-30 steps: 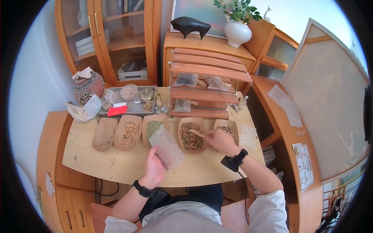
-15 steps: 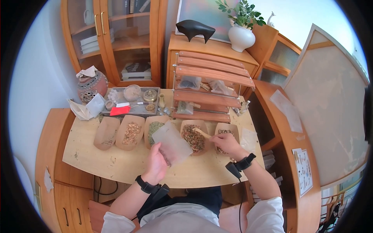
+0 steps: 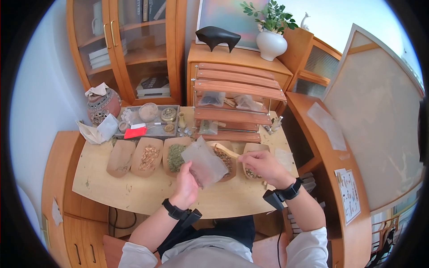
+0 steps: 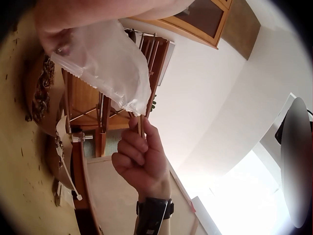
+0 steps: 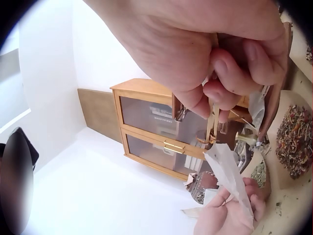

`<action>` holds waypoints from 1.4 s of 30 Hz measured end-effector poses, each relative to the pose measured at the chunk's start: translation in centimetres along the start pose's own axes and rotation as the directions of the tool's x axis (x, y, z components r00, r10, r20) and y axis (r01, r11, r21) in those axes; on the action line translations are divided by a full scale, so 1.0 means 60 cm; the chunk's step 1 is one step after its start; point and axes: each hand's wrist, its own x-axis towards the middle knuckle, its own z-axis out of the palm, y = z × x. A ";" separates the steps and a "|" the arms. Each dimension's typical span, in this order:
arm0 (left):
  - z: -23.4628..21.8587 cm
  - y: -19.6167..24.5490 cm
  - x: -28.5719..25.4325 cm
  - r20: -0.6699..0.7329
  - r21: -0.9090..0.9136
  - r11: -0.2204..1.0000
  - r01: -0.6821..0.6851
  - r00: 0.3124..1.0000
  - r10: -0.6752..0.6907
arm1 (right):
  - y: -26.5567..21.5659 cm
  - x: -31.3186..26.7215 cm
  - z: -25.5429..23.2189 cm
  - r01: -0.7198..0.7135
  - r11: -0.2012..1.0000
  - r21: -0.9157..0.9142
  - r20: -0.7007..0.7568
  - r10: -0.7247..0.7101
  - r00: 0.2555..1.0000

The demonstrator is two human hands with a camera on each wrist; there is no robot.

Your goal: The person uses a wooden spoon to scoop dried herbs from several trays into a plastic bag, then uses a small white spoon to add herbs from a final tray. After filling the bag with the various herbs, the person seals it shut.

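Observation:
My left hand (image 3: pixel 185 185) holds a translucent pouch (image 3: pixel 204 164) by its lower left side, thumb on the face. In the left wrist view the pouch (image 4: pixel 110 63) hangs between both hands. My right hand (image 3: pixel 264 167) pinches the handle of a small wooden spoon (image 3: pixel 228 152), whose tip is close to the pouch's upper edge. The right wrist view shows the spoon (image 5: pixel 214 120) pointing at the pouch's mouth with some brown bits at its end. Below is a paper tray of mixed dried herbs (image 5: pixel 293 139), partly hidden by the pouch in the head view.
Left of the pouch stand paper trays with green herbs (image 3: pixel 176 156), orange-brown pieces (image 3: pixel 148 157) and a few crumbs (image 3: pixel 120 158). Another herb tray (image 3: pixel 254 173) is under my right hand. Behind are a wooden rack (image 3: pixel 234 105) with filled pouches and a grey tray (image 3: pixel 147 133).
The spoon has come up out of the mixed herbs and now stands at the pouch's upper edge. My left hand has carried the pouch to the right, partly over that tray.

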 end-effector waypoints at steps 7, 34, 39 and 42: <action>0.016 -0.002 -0.011 0.005 0.025 1.000 0.007 1.000 -0.007 | 0.023 0.012 0.024 0.068 0.992 -0.111 0.017 -0.066 0.998; -0.037 0.003 -0.010 -0.081 0.006 1.000 0.010 0.997 -0.010 | 0.110 0.091 -0.018 -0.022 0.750 -0.662 -0.082 -0.043 0.996; -0.039 0.006 -0.012 -0.077 -0.017 1.000 -0.009 0.997 0.008 | 0.111 0.099 0.005 0.016 0.744 -0.668 -0.087 -0.099 0.991; -0.043 0.006 -0.011 -0.064 -0.027 0.999 -0.019 0.998 0.018 | 0.130 0.104 0.013 0.059 0.743 -0.667 -0.088 -0.157 0.984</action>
